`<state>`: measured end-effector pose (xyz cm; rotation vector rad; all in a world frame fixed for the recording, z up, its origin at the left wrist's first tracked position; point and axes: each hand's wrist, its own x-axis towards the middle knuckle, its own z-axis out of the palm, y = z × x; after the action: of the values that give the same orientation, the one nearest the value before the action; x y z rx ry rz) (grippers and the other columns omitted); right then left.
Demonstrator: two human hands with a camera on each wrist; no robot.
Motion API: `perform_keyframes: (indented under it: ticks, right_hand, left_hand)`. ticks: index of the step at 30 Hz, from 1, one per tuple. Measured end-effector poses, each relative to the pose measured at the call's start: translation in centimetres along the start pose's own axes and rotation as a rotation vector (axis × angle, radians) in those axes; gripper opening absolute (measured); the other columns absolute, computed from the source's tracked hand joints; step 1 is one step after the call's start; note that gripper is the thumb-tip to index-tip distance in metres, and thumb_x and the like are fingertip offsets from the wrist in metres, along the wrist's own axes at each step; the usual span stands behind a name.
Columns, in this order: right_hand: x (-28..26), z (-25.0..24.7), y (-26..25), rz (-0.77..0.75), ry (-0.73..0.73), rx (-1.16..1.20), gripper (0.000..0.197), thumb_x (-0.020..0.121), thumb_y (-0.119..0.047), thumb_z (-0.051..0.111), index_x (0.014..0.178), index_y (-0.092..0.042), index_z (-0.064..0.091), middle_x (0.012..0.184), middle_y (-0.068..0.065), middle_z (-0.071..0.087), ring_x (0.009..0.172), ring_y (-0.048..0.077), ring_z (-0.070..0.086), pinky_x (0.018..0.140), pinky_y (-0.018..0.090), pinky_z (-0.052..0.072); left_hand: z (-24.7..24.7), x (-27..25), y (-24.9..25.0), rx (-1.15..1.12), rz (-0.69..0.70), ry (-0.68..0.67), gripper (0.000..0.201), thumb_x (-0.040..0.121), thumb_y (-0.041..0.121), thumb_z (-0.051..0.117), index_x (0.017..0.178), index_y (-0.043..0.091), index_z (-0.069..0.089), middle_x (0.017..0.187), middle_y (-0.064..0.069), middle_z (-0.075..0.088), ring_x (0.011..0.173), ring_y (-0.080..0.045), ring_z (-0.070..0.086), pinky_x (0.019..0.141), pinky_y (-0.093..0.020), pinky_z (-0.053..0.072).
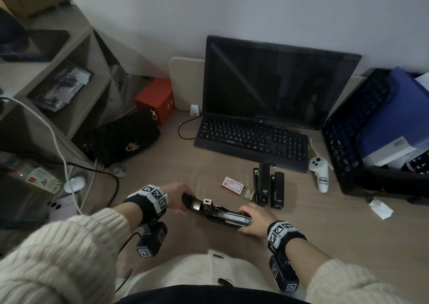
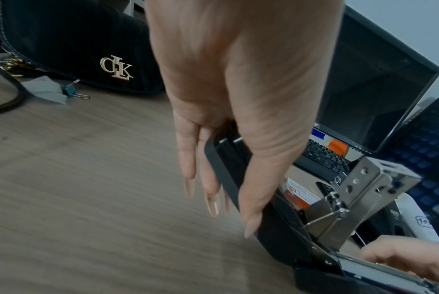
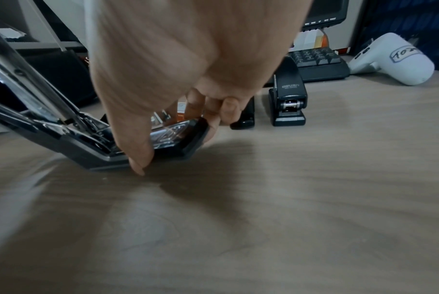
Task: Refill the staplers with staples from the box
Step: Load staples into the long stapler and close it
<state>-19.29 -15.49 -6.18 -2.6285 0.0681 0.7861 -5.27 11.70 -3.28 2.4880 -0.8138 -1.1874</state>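
Observation:
A black stapler [image 1: 216,212] lies folded wide open near the desk's front edge, its metal staple channel [image 1: 234,217] facing up. My left hand [image 1: 183,201] grips the lid end [image 2: 225,169] between thumb and fingers. My right hand [image 1: 246,220] grips the base end [image 3: 188,143], thumb on the near side and fingers on the far side. The spring pusher bracket [image 2: 351,199] stands up at the hinge. Behind lies the red-and-white staple box [image 1: 232,184] with its flap open. Beside it are two more black staplers, one open [image 1: 261,183] and one closed [image 1: 277,190].
A keyboard [image 1: 253,138] and a dark monitor [image 1: 274,83] stand behind the staplers. A white controller [image 1: 321,173], a black crate [image 1: 348,141] and crumpled paper [image 1: 380,208] are at the right. A black handbag [image 1: 123,138], a red box [image 1: 155,99] and cables [image 1: 113,187] are at the left.

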Motion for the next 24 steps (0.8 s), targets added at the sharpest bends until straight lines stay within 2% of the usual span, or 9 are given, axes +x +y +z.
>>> perform_keyframes:
  ticks: [4,7,9,11,14,18,22,24]
  right_hand:
    - [0.2,-0.4,-0.5,0.01,-0.043,-0.065,0.06,0.075,-0.049,0.07,0.128,-0.03,0.049,0.125,-0.006,0.052,0.11,0.014,0.053,0.089,0.031,0.046]
    - [0.4,-0.8,-0.9,-0.016,-0.139,-0.157,0.073,0.073,-0.042,0.075,0.136,-0.027,0.041,0.134,-0.003,0.049,0.121,0.019,0.049,0.099,0.037,0.044]
    - [0.4,-1.0,-1.1,-0.025,-0.174,-0.215,0.076,0.073,-0.035,0.076,0.138,-0.025,0.038,0.137,-0.002,0.047,0.123,0.021,0.049,0.101,0.04,0.044]
    - [0.4,-1.2,-1.3,-0.019,-0.182,-0.243,0.074,0.074,-0.032,0.074,0.138,-0.026,0.037,0.137,-0.001,0.047,0.122,0.022,0.05,0.101,0.04,0.044]
    - [0.5,-1.6,-1.7,-0.01,-0.196,-0.271,0.067,0.078,-0.027,0.07,0.137,-0.025,0.038,0.135,0.001,0.047,0.121,0.024,0.05,0.099,0.04,0.045]
    - [0.5,-2.2,-2.1,-0.023,-0.196,-0.294,0.056,0.078,-0.023,0.068,0.128,-0.025,0.044,0.128,0.002,0.052,0.114,0.024,0.055,0.093,0.041,0.049]
    - [0.5,-2.7,-2.3,-0.024,-0.147,-0.267,0.051,0.076,-0.021,0.066,0.125,-0.025,0.05,0.123,0.001,0.056,0.111,0.023,0.057,0.091,0.04,0.051]
    - [0.6,-3.0,-2.4,-0.03,-0.108,-0.24,0.048,0.075,-0.022,0.065,0.121,-0.028,0.053,0.119,-0.001,0.058,0.11,0.022,0.058,0.089,0.039,0.051]
  left_hand:
    - [0.1,0.0,0.0,0.008,-0.003,0.01,0.043,0.077,0.012,0.081,0.117,0.022,0.069,0.089,-0.001,0.075,0.063,-0.009,0.065,0.076,-0.025,0.056]
    - [0.2,-0.1,-0.1,0.007,-0.007,0.011,0.044,0.077,0.012,0.081,0.118,0.022,0.069,0.087,0.002,0.073,0.064,-0.009,0.066,0.076,-0.026,0.057]
    - [0.2,-0.1,-0.1,0.012,-0.012,0.012,0.044,0.077,0.013,0.081,0.118,0.023,0.069,0.09,0.002,0.074,0.069,-0.013,0.07,0.077,-0.026,0.057]
    - [0.1,-0.1,-0.1,0.019,-0.018,0.015,0.044,0.076,0.014,0.081,0.117,0.024,0.069,0.094,0.001,0.076,0.079,-0.016,0.073,0.078,-0.026,0.058]
    - [0.1,-0.3,0.0,0.02,-0.018,0.012,0.043,0.076,0.015,0.081,0.116,0.024,0.07,0.095,0.0,0.076,0.082,-0.017,0.074,0.077,-0.026,0.058]
    - [0.2,-0.3,0.0,0.017,-0.031,0.019,0.041,0.076,0.016,0.081,0.114,0.024,0.07,0.093,0.001,0.076,0.078,-0.015,0.074,0.079,-0.028,0.059]
    - [0.0,-0.2,0.5,0.02,-0.042,0.067,0.039,0.075,0.017,0.083,0.112,0.022,0.07,0.09,0.002,0.075,0.067,-0.01,0.069,0.076,-0.026,0.059]
    - [-0.3,-0.3,0.8,0.023,-0.05,0.086,0.038,0.076,0.018,0.082,0.111,0.024,0.068,0.091,0.004,0.073,0.07,-0.009,0.068,0.073,-0.023,0.057]
